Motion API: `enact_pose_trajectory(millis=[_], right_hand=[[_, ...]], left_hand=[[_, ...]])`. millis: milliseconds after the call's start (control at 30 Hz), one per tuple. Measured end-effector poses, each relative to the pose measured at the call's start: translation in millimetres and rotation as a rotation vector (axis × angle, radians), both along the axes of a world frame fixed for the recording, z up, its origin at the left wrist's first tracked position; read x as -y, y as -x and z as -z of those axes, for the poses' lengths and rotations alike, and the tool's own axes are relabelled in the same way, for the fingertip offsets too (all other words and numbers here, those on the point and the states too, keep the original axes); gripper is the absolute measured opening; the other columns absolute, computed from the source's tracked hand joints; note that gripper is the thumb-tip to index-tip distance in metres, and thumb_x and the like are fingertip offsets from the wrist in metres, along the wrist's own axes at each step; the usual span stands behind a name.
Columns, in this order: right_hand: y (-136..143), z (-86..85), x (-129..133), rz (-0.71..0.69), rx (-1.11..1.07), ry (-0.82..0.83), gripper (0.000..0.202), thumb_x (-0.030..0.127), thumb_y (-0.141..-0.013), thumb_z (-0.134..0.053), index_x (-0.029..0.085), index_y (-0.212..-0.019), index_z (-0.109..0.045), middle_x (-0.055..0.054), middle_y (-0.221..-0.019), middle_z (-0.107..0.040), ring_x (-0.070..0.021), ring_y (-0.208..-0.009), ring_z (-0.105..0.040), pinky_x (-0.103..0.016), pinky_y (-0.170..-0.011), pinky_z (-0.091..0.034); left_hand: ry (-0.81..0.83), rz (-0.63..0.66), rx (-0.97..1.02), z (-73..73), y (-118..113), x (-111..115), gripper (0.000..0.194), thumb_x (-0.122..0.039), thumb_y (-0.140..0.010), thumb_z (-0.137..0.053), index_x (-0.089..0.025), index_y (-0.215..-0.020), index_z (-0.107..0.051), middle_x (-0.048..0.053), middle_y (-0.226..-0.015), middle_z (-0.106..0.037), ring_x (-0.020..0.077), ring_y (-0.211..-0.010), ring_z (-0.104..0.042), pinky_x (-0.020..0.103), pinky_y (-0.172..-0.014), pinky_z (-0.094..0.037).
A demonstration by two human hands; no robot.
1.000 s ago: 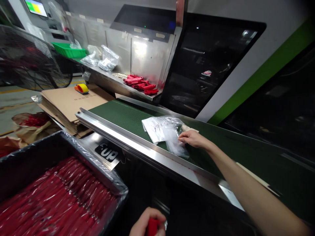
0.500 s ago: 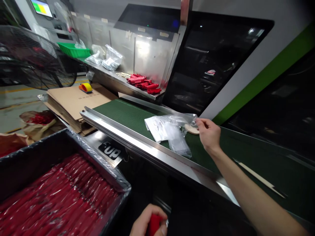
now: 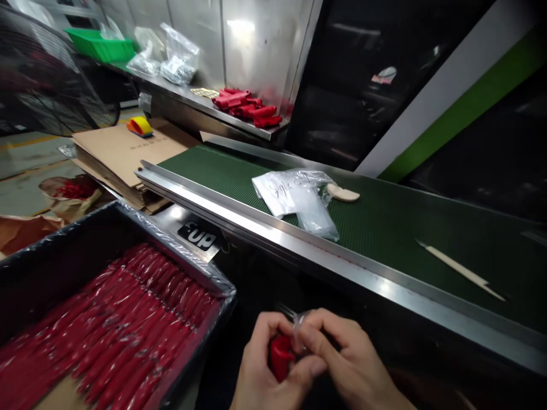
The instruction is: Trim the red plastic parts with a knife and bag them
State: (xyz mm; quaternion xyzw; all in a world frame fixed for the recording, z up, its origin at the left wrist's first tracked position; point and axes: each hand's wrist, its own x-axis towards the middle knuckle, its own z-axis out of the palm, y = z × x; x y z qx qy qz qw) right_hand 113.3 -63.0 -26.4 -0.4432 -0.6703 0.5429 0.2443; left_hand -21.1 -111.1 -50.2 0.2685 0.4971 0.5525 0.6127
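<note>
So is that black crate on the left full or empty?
Partly full: red pieces cover the plastic-lined black crate's floor in a shallow layer.

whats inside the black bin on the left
The black plastic-lined bin holds rows of red plastic pieces under clear film; whatever lies beneath them is covered.

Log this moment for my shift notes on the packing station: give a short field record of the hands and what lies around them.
left hand: closed on red part
right hand: pinching clear plastic film at the red part
bin: left of hands, plastic-lined, holds rows of red pieces
conveyor belt: green, carries clear bags, a pale oval piece, a thin pale stick
shelf: behind, with loose red parts
</note>
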Motion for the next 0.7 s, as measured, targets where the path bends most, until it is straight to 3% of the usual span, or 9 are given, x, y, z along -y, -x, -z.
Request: enact_pose_trajectory(millis=[200, 367, 400, 500, 600, 700], right_hand=[[-14.2, 23.3, 1.4, 0.175, 0.079, -0.059, 0.040, 0.043, -0.098, -0.046, 0.019, -0.068, -0.055, 0.003, -0.062, -0.054, -0.0087, -0.057, -0.049, -0.019, -0.054, -0.040], [-19.9, 22.5, 9.2, 0.351, 0.066, -0.325, 0.017, 0.034, -0.094, -0.056, 0.021, -0.084, -0.056, 0.000, -0.079, -0.058, -0.0119, -0.072, -0.055, -0.022, -0.065, -0.045], [-19.0, 18.0, 11.8, 0.320, 0.068, -0.426, 0.010, 0.031, -0.093, -0.057, 0.021, -0.093, -0.058, -0.001, -0.084, -0.059, -0.0127, -0.075, -0.057, -0.023, -0.067, -0.047], [-14.9, 4.4, 18.7, 0.051, 0.156, -0.664, 0.017, 0.028, -0.094, -0.056, 0.019, -0.108, -0.058, -0.003, -0.085, -0.062, -0.0149, -0.074, -0.059, -0.026, -0.067, -0.050], [-13.4, -1.5, 22.2, -0.117, 0.195, -0.621, 0.015, 0.027, -0.098, -0.048, 0.019, -0.096, -0.061, -0.002, -0.078, -0.062, -0.0151, -0.070, -0.061, -0.027, -0.066, -0.052], [-24.7, -2.9, 23.5, -0.032, 0.111, -0.537, 0.016, 0.018, -0.097, -0.047, 0.023, -0.095, -0.062, 0.001, -0.078, -0.064, -0.0117, -0.069, -0.063, -0.023, -0.065, -0.052]], left_hand=[[0.098, -0.017, -0.151, -0.8, -6.4, -1.6, 0.019, -0.029, -0.079, -0.065, -0.019, -0.083, -0.050, -0.002, -0.074, -0.055, 0.0103, -0.066, -0.050, 0.020, -0.063, -0.042], [0.028, -0.050, -0.464, 14.1, -3.7, -6.8, 0.018, -0.027, -0.083, -0.059, -0.020, -0.095, -0.049, 0.000, -0.083, -0.058, 0.0131, -0.075, -0.057, 0.023, -0.070, -0.047], [-0.006, -0.040, -0.515, 17.4, -2.5, -7.2, 0.020, -0.025, -0.083, -0.058, -0.021, -0.100, -0.048, -0.001, -0.084, -0.059, 0.0134, -0.077, -0.059, 0.023, -0.071, -0.048], [-0.167, 0.103, -0.634, 26.3, 0.5, -4.0, 0.035, -0.018, -0.083, -0.055, -0.024, -0.115, -0.044, -0.002, -0.086, -0.061, 0.0120, -0.073, -0.060, 0.022, -0.067, -0.048], [-0.350, 0.218, -0.757, 34.7, -0.1, 2.3, 0.046, -0.016, -0.085, -0.051, -0.027, -0.128, -0.038, -0.001, -0.092, -0.062, 0.0125, -0.073, -0.060, 0.024, -0.068, -0.049], [-0.343, 0.199, -0.817, 42.0, -1.2, 3.1, 0.052, -0.012, -0.082, -0.051, -0.026, -0.130, -0.040, 0.002, -0.100, -0.062, 0.0160, -0.085, -0.061, 0.031, -0.079, -0.049]])
